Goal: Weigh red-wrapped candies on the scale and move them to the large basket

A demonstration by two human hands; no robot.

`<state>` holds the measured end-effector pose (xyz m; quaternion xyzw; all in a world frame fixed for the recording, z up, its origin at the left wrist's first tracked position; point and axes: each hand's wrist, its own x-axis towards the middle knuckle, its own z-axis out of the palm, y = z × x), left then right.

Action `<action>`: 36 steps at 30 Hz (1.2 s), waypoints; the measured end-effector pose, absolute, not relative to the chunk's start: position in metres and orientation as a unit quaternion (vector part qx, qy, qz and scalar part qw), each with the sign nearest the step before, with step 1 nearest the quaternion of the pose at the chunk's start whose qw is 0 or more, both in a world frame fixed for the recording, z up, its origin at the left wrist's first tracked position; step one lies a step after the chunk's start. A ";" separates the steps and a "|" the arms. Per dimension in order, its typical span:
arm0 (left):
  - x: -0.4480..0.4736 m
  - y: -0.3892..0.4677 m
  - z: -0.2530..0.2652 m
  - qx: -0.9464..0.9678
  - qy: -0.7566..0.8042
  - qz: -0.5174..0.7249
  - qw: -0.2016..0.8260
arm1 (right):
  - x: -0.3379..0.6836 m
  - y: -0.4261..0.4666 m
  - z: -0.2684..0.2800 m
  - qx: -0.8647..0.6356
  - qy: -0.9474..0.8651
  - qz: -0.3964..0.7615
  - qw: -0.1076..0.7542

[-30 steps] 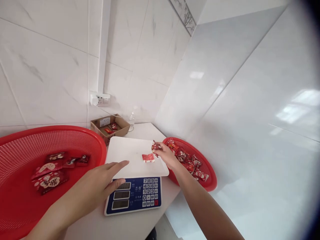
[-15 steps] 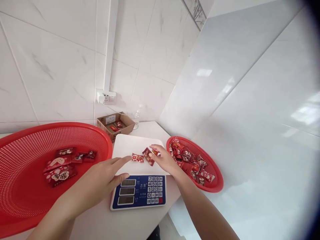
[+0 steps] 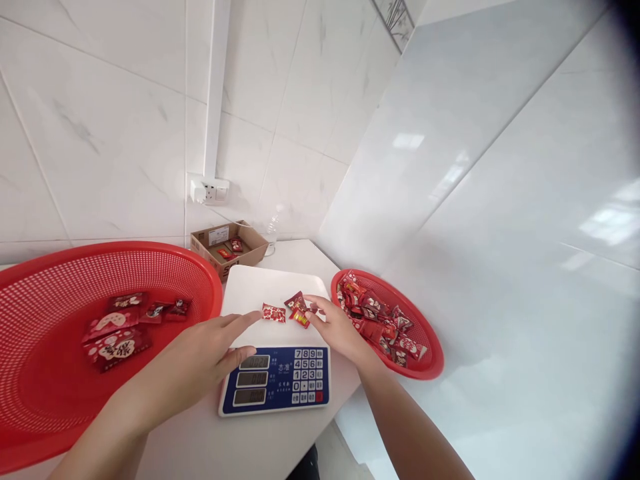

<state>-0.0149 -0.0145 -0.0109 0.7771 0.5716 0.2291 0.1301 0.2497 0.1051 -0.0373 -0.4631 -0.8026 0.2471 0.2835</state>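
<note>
The left hand [image 3: 197,357] has thumb and fingers spread wide, one tip just beside the spotted packet [image 3: 274,313] on the scale [image 3: 260,281]. Right of it, the right hand [image 3: 341,330] has fingers narrowly parted at the red packet [image 3: 299,318]; whether gripping, I cannot tell.

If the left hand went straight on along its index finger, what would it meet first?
Most likely the red-and-white packet on the white weighing pan, directly ahead of the left hand. Height is unclear from this single view, so the hand might pass over it.
</note>
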 end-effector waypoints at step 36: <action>-0.019 -0.010 -0.027 0.795 0.550 0.233 0.108 | 0.309 0.114 -0.044 -0.567 -0.744 0.175 0.307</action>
